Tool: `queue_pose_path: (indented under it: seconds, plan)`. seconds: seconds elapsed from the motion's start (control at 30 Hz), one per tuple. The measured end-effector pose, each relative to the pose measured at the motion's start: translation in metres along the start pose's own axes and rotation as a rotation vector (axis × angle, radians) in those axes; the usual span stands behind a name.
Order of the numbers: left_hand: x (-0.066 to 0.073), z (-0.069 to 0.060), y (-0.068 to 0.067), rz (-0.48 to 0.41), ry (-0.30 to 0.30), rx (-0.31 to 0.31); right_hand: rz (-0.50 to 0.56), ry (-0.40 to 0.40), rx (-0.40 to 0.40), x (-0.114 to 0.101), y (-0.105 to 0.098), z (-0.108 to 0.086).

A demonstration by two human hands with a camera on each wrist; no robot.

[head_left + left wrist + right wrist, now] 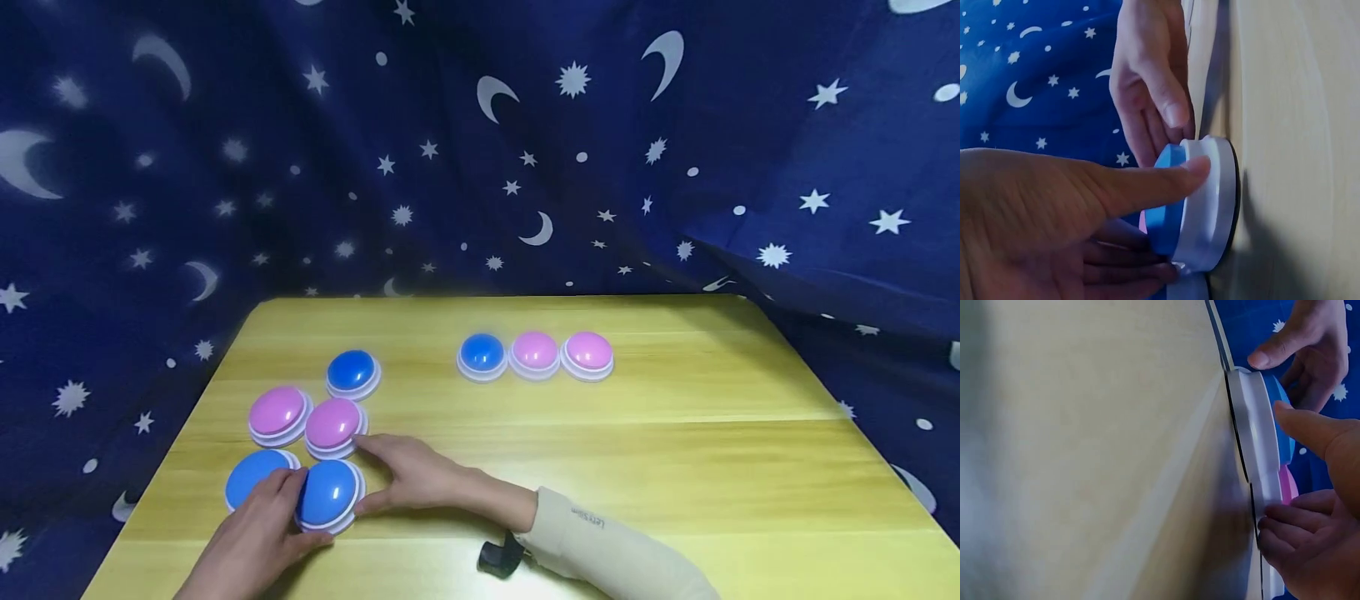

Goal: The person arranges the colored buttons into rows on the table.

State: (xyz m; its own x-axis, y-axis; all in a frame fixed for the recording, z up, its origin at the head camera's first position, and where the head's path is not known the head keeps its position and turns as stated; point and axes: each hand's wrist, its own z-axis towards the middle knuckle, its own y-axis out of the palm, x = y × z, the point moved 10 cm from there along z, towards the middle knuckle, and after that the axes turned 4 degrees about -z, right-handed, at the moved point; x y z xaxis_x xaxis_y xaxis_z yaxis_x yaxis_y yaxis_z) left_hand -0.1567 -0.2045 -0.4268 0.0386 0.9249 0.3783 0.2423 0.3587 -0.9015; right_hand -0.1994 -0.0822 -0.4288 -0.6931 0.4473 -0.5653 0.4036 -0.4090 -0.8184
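My left hand (251,533) holds the near blue push button (327,493), its thumb on the white base (1207,212) and its fingers at the far side, beside a second blue button (255,477). On the right of the same button is my right hand (416,475), thumb and fingers spread apart. Its thumb is at the near blue button's edge, and its fingertips (1272,534) touch the white base of the pink button (332,423) just behind. Another pink button (276,410) sits to the left of that one. The buttons stand dome-up on the table.
Farther back on the left lies a blue button (350,369). A row of one blue button (482,353) and two pink buttons (588,351) stands near the back middle of the wooden table (675,467). Dark blue star-and-moon cloth (450,125) hangs behind.
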Motion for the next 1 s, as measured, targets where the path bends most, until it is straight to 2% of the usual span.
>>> queue_pose_path:
  seconds: [0.17, 0.27, 0.4, 0.53, 0.67, 0.77, 0.9, 1.0]
  plan:
    - [0.004, 0.001, 0.003, 0.020, 0.017, -0.005, -0.025, 0.018, -0.001, -0.001, 0.004, 0.002]
    - [0.004, 0.002, 0.004, 0.026, 0.016, -0.008, -0.037, -0.017, -0.018, -0.007, 0.006, 0.005]
    - [0.001, 0.003, 0.004, 0.015, -0.003, -0.001, -0.064, -0.058, -0.056, -0.014, 0.010, 0.009]
    - [-0.005, 0.001, 0.008, 0.007, -0.017, -0.002, -0.098, -0.049, -0.082, -0.017, 0.017, 0.009]
    - [-0.009, -0.001, 0.013, -0.004, -0.038, -0.031, -0.090, -0.041, -0.081, -0.019, 0.023, 0.005]
    - [-0.006, 0.000, 0.014, -0.022, -0.041, -0.048, -0.076, -0.041, -0.070, -0.017, 0.022, 0.002]
    - [-0.001, 0.000, 0.005, -0.043, -0.036, -0.027, -0.054, -0.052, -0.045, -0.016, 0.012, 0.000]
    - [0.004, -0.002, -0.007, -0.057, -0.004, 0.030, -0.021, -0.061, -0.012, -0.016, 0.003, -0.001]
